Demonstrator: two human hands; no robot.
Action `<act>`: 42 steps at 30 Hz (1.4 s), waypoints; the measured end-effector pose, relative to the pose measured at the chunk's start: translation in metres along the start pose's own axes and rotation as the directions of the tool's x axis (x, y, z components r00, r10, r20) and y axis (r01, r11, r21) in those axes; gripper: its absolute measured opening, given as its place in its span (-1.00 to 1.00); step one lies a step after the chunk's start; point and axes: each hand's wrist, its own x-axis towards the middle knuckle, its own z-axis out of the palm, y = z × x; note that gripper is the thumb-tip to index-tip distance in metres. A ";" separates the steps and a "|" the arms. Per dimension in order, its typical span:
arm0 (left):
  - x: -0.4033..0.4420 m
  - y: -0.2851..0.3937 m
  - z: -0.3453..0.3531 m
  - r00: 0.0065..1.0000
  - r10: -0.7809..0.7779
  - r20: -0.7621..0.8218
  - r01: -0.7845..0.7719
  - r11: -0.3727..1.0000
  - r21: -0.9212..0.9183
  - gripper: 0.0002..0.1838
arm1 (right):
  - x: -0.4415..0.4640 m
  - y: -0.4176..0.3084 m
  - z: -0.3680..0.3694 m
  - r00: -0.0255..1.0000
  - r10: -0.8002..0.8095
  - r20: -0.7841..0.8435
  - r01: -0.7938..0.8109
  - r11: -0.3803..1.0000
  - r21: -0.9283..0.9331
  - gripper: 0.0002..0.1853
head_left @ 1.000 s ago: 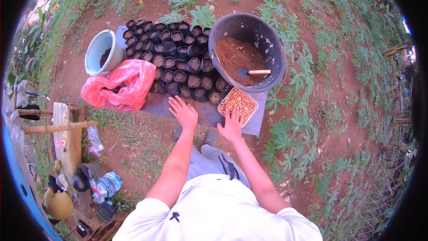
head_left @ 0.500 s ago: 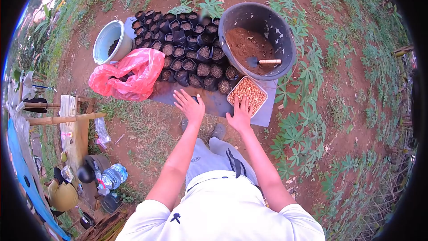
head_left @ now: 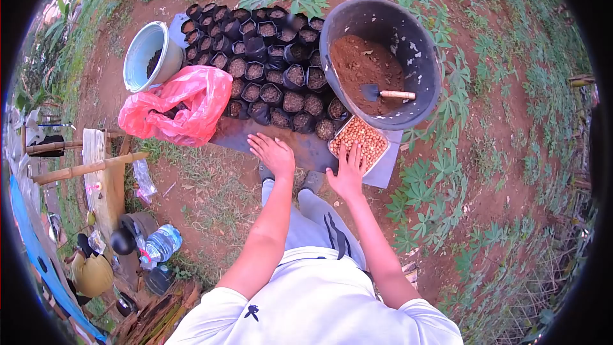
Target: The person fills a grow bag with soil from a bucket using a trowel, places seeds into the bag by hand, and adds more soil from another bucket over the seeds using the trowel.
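Observation:
My left hand [head_left: 274,155] is open, its fingers spread over the front edge of the dark board [head_left: 236,137], just below black bags of soil [head_left: 270,94] standing in rows. Nothing shows in it. My right hand [head_left: 348,174] is open too, with its fingertips at the near edge of a square tub of light brown seeds [head_left: 361,140]. Whether the fingers touch the seeds cannot be told. Behind the tub stands a large dark bucket [head_left: 431,83] of reddish soil, in which lies a trowel with a wooden handle [head_left: 397,94].
A pink plastic bag [head_left: 201,99] and a pale bucket [head_left: 165,64] with dark soil stand at the left. Lower left are a bamboo pole [head_left: 96,169], a wooden plank [head_left: 105,198] and a water bottle [head_left: 163,243]. Leafy plants [head_left: 418,195] grow at the right.
The camera view has shifted, so the board and its contents sit higher than a second ago. My left hand has moved slightly right relative to the bags; my right hand stays by the seed tub.

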 end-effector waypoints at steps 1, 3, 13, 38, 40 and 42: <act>0.001 0.001 0.000 1.000 0.017 -0.020 -0.018 0.999 -0.035 -0.35 | 0.000 0.000 -0.001 1.000 0.004 0.000 -0.004 1.000 -0.004 0.01; 0.005 0.003 0.002 1.000 0.019 -0.020 -0.019 1.000 -0.016 -0.35 | 0.003 -0.002 0.000 1.000 0.005 0.008 -0.005 1.000 -0.002 0.02; 0.005 0.002 0.000 0.999 0.030 0.026 -0.031 0.998 0.053 -0.35 | 0.006 0.003 0.002 1.000 -0.024 -0.003 0.024 1.000 0.015 0.04; 0.003 0.008 0.006 0.999 -0.052 0.002 0.051 0.993 0.107 -0.30 | 0.004 0.001 -0.006 0.998 0.005 0.057 -0.006 1.000 0.026 0.02; 0.004 0.008 0.007 0.997 -0.072 0.011 0.070 0.986 0.150 -0.31 | 0.004 0.001 -0.007 0.999 0.001 0.044 -0.002 0.999 0.042 0.03; 0.003 0.011 0.007 0.996 -0.086 0.013 0.083 0.981 0.177 -0.32 | 0.004 -0.001 -0.008 0.998 0.003 0.056 -0.005 1.000 0.031 0.02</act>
